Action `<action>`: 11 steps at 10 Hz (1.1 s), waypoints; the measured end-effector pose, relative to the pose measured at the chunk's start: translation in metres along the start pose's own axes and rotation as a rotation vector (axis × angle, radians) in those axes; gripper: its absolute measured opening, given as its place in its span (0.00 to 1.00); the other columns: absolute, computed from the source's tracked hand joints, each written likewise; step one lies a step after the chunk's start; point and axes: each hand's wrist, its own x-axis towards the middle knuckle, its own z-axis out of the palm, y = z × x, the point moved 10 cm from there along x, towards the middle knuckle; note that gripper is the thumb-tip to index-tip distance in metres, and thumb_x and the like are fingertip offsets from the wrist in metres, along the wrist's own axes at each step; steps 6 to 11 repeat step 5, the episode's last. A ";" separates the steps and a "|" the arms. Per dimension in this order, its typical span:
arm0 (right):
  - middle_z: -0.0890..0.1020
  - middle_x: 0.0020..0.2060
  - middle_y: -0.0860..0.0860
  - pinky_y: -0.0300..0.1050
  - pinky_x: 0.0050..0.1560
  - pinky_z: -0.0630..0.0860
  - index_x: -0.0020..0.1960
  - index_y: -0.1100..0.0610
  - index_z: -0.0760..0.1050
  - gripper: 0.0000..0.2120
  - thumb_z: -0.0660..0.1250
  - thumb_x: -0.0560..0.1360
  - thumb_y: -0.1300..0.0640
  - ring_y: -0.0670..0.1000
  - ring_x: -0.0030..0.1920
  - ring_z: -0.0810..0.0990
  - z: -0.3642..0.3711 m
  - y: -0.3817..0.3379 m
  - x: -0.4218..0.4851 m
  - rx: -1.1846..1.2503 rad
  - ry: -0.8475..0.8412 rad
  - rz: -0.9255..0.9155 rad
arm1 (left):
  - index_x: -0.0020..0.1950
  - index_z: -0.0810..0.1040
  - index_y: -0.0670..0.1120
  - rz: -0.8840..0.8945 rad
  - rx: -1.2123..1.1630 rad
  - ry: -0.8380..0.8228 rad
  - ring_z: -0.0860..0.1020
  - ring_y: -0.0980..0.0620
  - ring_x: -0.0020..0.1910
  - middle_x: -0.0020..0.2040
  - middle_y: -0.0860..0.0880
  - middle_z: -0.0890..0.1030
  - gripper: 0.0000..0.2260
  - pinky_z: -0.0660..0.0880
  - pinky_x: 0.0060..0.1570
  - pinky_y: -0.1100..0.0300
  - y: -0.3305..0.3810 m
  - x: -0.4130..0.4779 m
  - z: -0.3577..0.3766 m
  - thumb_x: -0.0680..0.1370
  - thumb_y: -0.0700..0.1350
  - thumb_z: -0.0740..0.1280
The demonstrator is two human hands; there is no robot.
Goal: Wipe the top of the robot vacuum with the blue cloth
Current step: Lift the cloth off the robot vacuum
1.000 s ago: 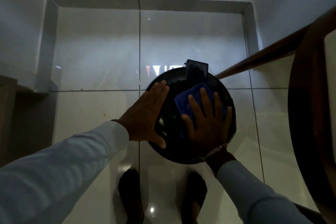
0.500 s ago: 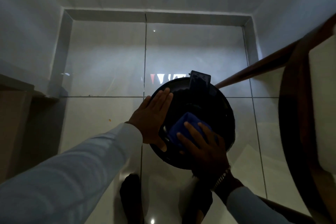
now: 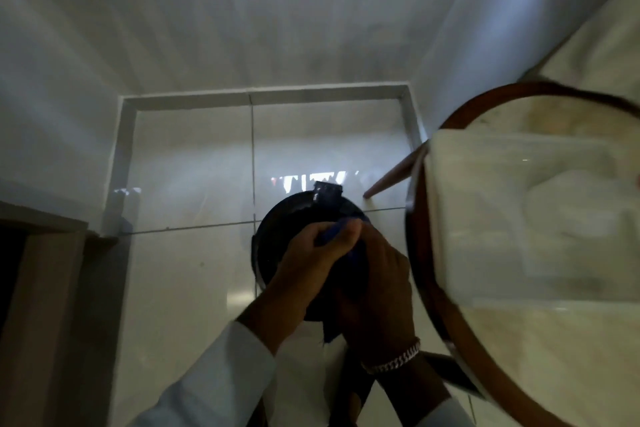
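The black round robot vacuum (image 3: pixel 277 239) sits on the glossy tiled floor, and my hands cover its near right part. Both hands meet over it, gathered around the blue cloth (image 3: pixel 333 233). My left hand (image 3: pixel 308 263) pinches a fold of the cloth between thumb and fingers. My right hand (image 3: pixel 379 288), with a bracelet at the wrist, is closed over the rest of the cloth. A dark corner of the cloth hangs below the hands. Whether the cloth touches the vacuum's top is hidden.
A round wood-rimmed seat with a cream cushion (image 3: pixel 519 218) fills the right side, close to my right arm. Its wooden leg (image 3: pixel 389 180) slants to the floor just right of the vacuum. A white wall and skirting (image 3: pixel 263 97) stand behind, a brown door frame (image 3: pixel 41 288) at left.
My left hand has come off the vacuum's top and joined my right hand on the cloth, which is now bunched. The view has pulled back, and the seat shows far more.
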 end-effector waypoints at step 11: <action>0.80 0.56 0.56 0.57 0.55 0.79 0.60 0.49 0.71 0.23 0.73 0.67 0.59 0.57 0.53 0.79 -0.158 0.180 0.016 0.179 0.146 0.582 | 0.64 0.72 0.45 0.200 0.299 0.052 0.78 0.48 0.56 0.58 0.47 0.79 0.18 0.76 0.56 0.55 0.080 0.013 0.158 0.74 0.37 0.63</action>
